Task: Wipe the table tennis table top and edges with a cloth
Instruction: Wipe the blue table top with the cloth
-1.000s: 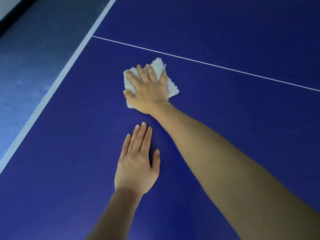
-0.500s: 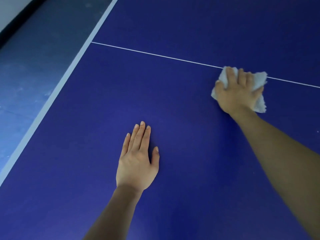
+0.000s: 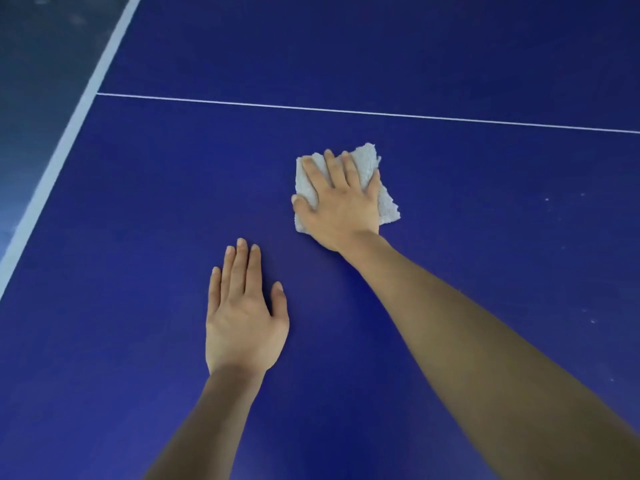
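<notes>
Head view: right hand [image 3: 341, 206] flat on cloth [image 3: 386, 202]; left hand [image 3: 244, 323] flat on table [image 3: 138, 202].

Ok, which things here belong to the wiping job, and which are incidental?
Job:
- white terry cloth, pressed flat under right hand
- blue table tennis table top
- left hand, flat on the table

Incidental:
- grey floor beyond the white edge line

table top [image 3: 450, 46] deep blue, thin white centre line [image 3: 346, 111] across it, wider white edge stripe [image 3: 69, 133] on left. cloth [image 3: 384, 199] off-white, fuzzy. floor [image 3: 41, 64] dark grey-blue, kinda smudgy.
</notes>
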